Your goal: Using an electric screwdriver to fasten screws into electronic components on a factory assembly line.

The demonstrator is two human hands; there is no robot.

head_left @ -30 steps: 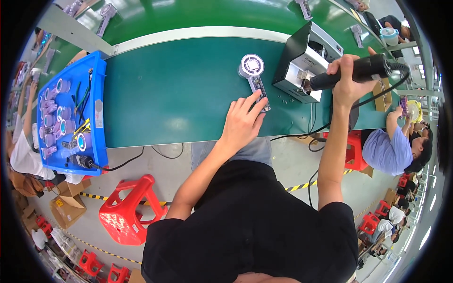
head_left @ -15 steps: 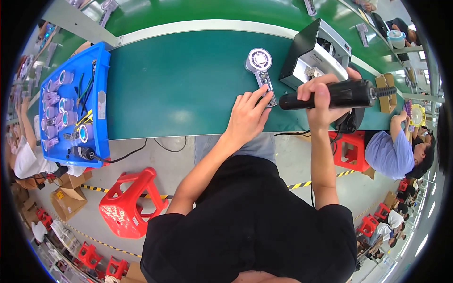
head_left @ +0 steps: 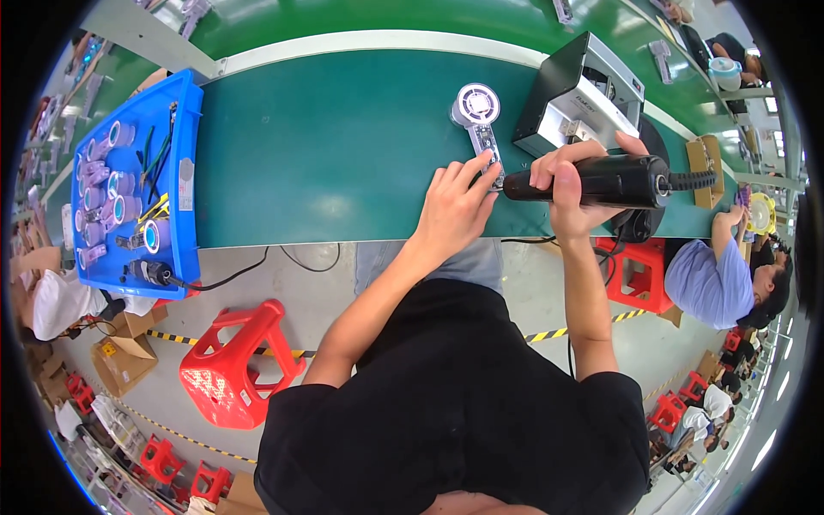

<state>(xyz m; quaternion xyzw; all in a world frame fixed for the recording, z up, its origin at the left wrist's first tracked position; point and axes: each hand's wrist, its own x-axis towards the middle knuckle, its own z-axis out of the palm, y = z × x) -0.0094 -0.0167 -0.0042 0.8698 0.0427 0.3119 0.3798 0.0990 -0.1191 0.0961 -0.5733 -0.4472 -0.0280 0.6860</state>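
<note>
A pale handheld fan (head_left: 477,106) with a round caged head lies on the green table, its handle turned toward me and a circuit board showing in it. My left hand (head_left: 457,204) grips the lower end of that handle between bent fingers and thumb. Wrapped in my right hand (head_left: 570,190) is a black electric screwdriver (head_left: 614,180), held nearly level with its cord off to the right. Its front end is right beside the handle's lower end; the bit cannot be made out.
A black and silver boxy machine (head_left: 573,103) stands just beyond my right hand. At the left, a blue tray (head_left: 186,163) holds several fan parts, wires and another corded tool. A red stool (head_left: 227,369) is behind me on the left, and a co-worker (head_left: 717,283) sits at the right.
My right hand and the screwdriver have shifted slightly left, bringing its front end closer to the fan's handle. My left hand stays on the handle.
</note>
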